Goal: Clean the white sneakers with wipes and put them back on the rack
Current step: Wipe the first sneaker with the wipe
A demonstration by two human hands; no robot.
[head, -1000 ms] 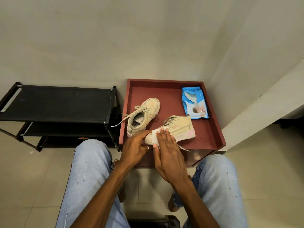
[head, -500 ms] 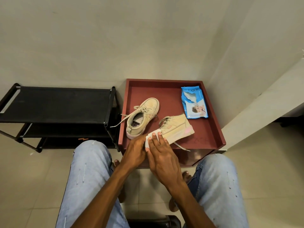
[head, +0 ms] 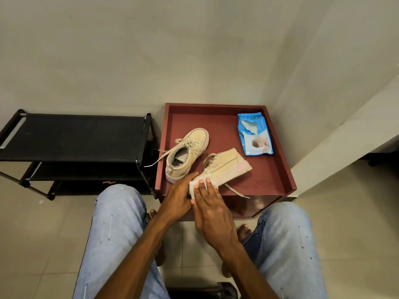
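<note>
From the head camera, the sneaker (head: 226, 167) being cleaned lies tipped on its side on the red counter (head: 267, 169). Its long axis runs on a diagonal, with the toe at the hands and the pink-tabbed heel up and to the right of them. One lace trails toward the counter's near edge. The second sneaker (head: 190, 152) stands upright just beyond the left hand (head: 178, 198), heel nearest it and toe pointing away; the two shoes nearly touch at the laces. Bare counter lies to the right of the hands, bounded by a raised rim, with the blue wipes pack (head: 254, 134) far beyond the right hand (head: 212, 210). The black rack (head: 73, 137) stands well to the left of the left hand. The right hand's fingers lie straight and together, pressing a white wipe (head: 194, 184) flat onto the sneaker's toe end. The left hand rests against that toe, partly hidden, so whether it grips cannot be told.
</note>
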